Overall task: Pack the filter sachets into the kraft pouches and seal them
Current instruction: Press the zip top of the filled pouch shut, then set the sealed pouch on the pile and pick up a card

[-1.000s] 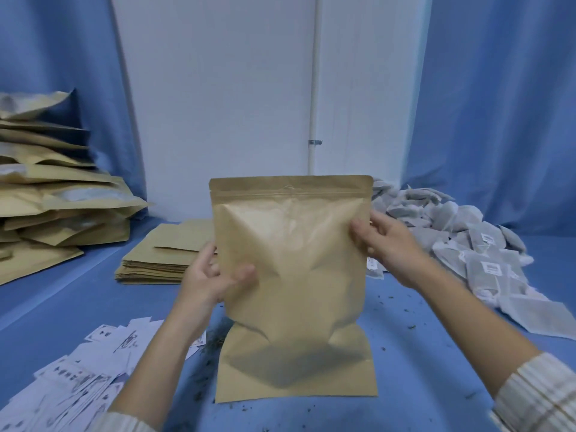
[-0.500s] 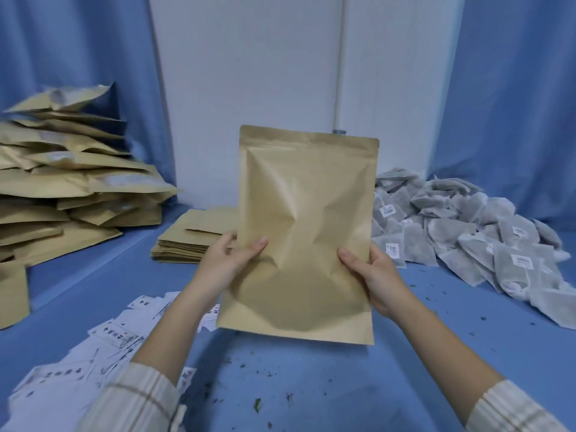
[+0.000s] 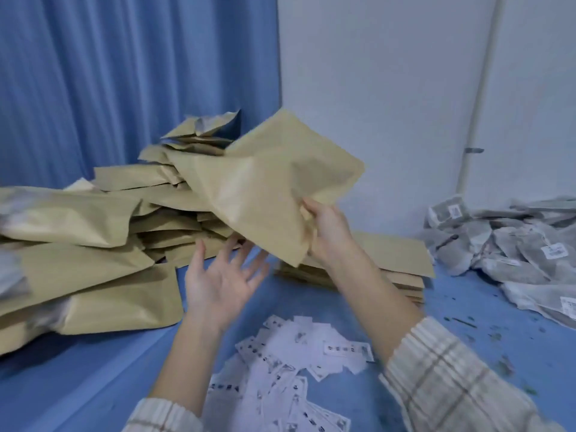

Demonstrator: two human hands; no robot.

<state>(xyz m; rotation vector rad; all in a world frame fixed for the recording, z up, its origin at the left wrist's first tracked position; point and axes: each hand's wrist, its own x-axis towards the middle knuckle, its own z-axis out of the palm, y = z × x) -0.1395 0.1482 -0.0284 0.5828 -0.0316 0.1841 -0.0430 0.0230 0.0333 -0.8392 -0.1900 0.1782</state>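
- Gripping one corner of a filled kraft pouch (image 3: 268,188), the right hand (image 3: 330,232) holds it tilted in the air above the heap of packed pouches (image 3: 93,244).
- Left hand (image 3: 221,275): palm up beneath the pouch, fingers spread, holding nothing.
- Filter sachets (image 3: 514,247) lie piled at far right; paper labels (image 3: 296,363) scattered on the blue table (image 3: 78,385).

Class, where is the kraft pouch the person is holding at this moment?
In the head view, centre frame, the kraft pouch is held aloft by the right hand, tilted over the pile of filled pouches on the left.
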